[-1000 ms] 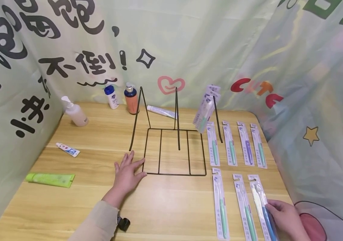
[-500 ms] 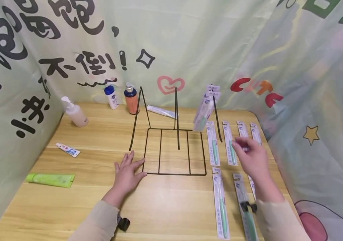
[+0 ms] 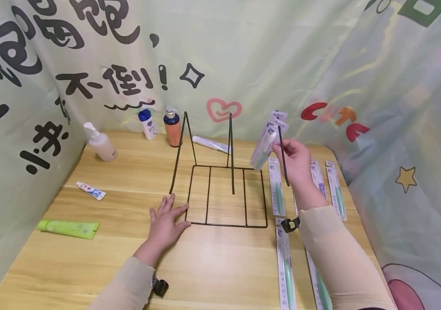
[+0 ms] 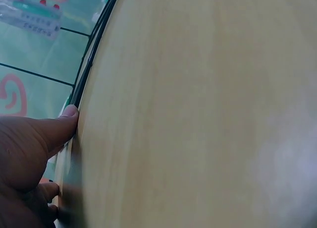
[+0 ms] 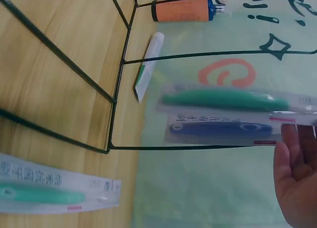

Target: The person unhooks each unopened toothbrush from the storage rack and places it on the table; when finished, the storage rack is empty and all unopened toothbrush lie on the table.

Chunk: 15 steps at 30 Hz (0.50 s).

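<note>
A black wire rack point(image 3: 226, 224) stands mid-table with packaged toothbrushes point(image 3: 264, 144) hanging on its right hook. My right hand point(image 3: 295, 160) is at their right edge, thumb and fingertips pinching the edge of a pack. In the right wrist view, a green-handled toothbrush pack point(image 5: 223, 100) overlaps a blue-handled pack point(image 5: 218, 130), beside the fingers. My left hand point(image 3: 167, 224) rests on the table with fingers spread, thumb and index finger touching the rack's left base wire. In the left wrist view, the thumb point(image 4: 64, 121) lies against the wire.
More toothbrush packs lie in two rows at right, including a near green one point(image 3: 285, 267); my right arm covers some. At left are a green tube point(image 3: 68, 229), a small toothpaste tube point(image 3: 90, 190) and a pump bottle point(image 3: 102, 146). An orange bottle point(image 3: 172, 129) and white tube point(image 3: 210, 144) stand behind.
My right hand has left the blue toothbrush pack at the near right, rising up and leftward to the packs on the hook. The left hand has stayed by the rack.
</note>
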Available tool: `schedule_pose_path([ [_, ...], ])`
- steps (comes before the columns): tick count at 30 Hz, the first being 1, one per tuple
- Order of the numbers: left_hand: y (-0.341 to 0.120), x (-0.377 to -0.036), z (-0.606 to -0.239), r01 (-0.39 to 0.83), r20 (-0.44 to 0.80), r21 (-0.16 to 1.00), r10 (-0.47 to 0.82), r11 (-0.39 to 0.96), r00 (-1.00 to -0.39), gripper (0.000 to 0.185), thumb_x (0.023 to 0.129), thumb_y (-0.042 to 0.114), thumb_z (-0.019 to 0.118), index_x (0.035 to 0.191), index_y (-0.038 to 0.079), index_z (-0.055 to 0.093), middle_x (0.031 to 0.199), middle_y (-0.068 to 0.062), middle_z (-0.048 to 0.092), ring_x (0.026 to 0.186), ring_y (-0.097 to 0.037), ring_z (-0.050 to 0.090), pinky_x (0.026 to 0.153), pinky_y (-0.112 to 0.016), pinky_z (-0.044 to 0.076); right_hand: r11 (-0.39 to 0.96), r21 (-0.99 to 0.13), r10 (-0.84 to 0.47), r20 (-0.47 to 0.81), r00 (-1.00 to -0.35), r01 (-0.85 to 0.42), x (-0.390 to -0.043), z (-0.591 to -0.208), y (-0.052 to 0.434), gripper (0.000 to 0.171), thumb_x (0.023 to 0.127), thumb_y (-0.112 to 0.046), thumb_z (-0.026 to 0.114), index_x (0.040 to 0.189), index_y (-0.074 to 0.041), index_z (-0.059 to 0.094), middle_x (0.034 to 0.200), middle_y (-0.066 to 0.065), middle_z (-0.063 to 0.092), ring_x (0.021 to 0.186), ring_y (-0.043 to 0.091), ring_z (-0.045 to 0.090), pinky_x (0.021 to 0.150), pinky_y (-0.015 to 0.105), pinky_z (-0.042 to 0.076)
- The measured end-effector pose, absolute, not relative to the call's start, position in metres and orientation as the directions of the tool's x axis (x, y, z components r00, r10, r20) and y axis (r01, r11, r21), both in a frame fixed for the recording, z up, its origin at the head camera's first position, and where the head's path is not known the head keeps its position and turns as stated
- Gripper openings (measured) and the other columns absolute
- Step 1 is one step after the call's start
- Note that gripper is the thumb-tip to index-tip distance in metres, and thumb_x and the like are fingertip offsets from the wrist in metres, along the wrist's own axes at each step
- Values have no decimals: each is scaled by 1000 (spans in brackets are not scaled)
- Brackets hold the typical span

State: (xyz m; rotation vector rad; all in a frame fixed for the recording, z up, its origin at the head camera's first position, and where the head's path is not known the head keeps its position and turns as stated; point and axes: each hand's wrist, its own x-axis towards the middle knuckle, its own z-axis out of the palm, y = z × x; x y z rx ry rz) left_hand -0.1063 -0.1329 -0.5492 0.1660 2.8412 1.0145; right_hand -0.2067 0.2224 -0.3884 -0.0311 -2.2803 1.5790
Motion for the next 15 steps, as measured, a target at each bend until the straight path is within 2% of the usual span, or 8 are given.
schedule_pose_path([
  [3,-134,-107,-549,61,-80,630,143,774,-986,61,93,33,83,149,17,63,175,-18,17,161,-44,5,118,-77,-12,379,-890,129,324,-937,-255,-194,-387,226,15,102,-1,69,102,14,70,87,14,73,72,6,61,66,17,49],
  [6,-134,-107,-549,58,-86,629,144,775,-986,61,93,33,82,149,17,63,175,-18,16,161,-43,5,117,-77,-12,393,-864,32,356,-934,-316,-172,-385,235,10,101,6,65,98,15,69,88,23,71,71,7,61,65,17,50],
  [10,-135,-107,-548,51,-89,636,139,770,-986,61,93,33,82,149,16,63,175,-18,16,161,-43,4,118,-77,-12,394,-825,-48,422,-905,-405,-138,-383,249,6,97,16,63,94,12,67,83,3,69,69,7,58,63,15,49],
  [13,-135,-107,-549,48,-94,637,140,769,-986,61,94,33,82,149,16,62,175,-18,15,161,-43,4,118,-77,-12,343,-797,-128,484,-865,-497,-111,-381,268,12,92,23,62,95,12,66,87,-6,69,73,5,60,70,13,53],
  [15,-136,-107,-549,47,-98,634,140,772,-985,61,94,34,81,150,17,62,176,-18,14,162,-43,3,118,-77,-12,336,-778,-171,505,-846,-531,-92,-379,285,15,92,26,60,98,13,65,91,-5,69,77,5,63,74,14,56],
])
